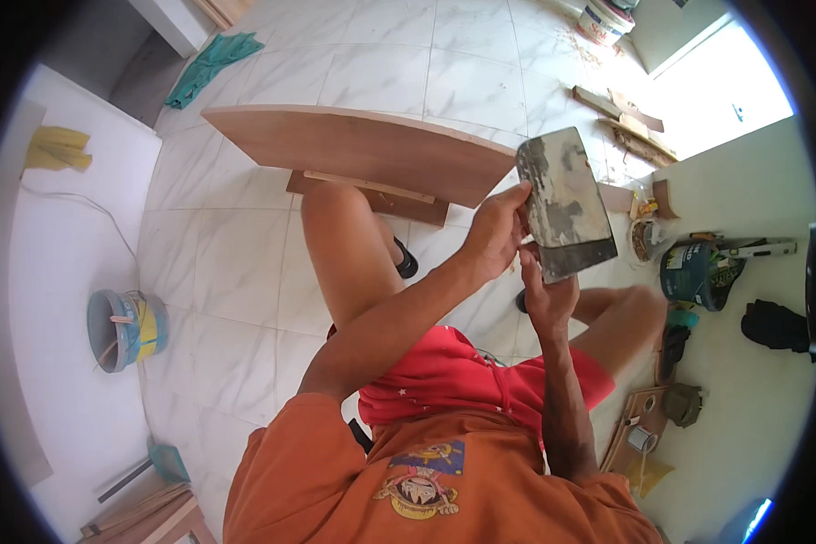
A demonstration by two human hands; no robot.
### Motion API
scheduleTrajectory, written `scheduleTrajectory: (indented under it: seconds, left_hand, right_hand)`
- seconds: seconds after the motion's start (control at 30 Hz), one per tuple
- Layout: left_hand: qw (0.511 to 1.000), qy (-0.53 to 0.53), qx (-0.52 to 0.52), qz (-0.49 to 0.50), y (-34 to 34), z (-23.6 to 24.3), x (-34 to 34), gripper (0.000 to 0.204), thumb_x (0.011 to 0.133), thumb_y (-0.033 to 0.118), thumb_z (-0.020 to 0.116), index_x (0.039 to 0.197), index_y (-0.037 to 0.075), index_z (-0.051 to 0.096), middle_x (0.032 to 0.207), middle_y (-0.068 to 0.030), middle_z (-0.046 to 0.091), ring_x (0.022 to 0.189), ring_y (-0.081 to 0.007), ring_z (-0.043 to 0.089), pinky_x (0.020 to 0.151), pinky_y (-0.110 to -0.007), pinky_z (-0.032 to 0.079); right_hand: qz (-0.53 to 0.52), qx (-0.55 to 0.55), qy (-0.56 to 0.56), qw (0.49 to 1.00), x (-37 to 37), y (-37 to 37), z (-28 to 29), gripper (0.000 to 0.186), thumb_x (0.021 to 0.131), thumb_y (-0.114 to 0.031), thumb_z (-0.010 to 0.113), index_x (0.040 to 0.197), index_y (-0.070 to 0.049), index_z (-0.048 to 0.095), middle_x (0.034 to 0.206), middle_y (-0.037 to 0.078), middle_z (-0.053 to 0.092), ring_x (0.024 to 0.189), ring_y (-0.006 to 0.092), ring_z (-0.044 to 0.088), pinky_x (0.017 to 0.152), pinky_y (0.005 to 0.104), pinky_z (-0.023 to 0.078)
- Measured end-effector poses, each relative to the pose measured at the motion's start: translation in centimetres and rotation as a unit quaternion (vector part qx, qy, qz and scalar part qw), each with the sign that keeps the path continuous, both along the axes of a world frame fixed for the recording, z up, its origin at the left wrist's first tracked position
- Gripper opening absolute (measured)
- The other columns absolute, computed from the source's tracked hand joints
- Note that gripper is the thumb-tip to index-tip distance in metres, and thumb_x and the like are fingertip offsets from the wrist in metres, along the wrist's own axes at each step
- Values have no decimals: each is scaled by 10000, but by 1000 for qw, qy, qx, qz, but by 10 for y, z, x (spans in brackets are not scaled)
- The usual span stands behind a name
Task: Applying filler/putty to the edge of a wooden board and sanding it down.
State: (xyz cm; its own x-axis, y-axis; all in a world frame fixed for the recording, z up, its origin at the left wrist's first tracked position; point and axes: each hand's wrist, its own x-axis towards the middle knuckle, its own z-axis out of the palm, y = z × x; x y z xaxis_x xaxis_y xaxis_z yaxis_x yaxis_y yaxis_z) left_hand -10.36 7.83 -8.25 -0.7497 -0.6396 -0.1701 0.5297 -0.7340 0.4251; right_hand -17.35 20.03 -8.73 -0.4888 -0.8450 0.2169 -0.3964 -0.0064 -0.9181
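I hold up a worn rectangular block, its pale face blotched with grey and its lower edge dark. Its exact kind does not show. My left hand grips the block's left edge, thumb toward the face. Lower down, my right hand has its fingers closed at the bottom edge, partly hidden behind it. Just beyond my knees, a long brown wooden board stands on its edge, its right end close behind the block. Beneath it lies a shorter piece of wood on the floor.
Marble-patterned tiles cover the floor. By the left wall stands a blue bucket; a teal cloth lies farther back. Wood offcuts sit near the bright doorway. Along the right wall are a dark tool bucket and a wooden tray.
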Motion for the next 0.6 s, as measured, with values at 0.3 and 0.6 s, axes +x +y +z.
scheduleTrajectory:
  seconds: [0.3,0.6]
  left_hand:
    - [999,-26,-35,13,-8,-22,9,386,1041,311,478,1297,27,538,1240,-90,620,1121,-181,595,976,-384,473]
    - [979,-136,-88,121,-52,-16,46,460,1033,321,502,1391,32,485,1345,-75,585,1194,-218,584,1019,-399,465]
  right_hand:
    - [-29,-97,-219,971,-31,2,-35,212,1000,-123,542,1089,28,661,978,79,703,841,141,629,770,303,484]
    - [-85,-122,-312,939,-92,28,-10,274,938,-80,485,1091,93,632,1013,168,695,912,226,653,839,363,509]
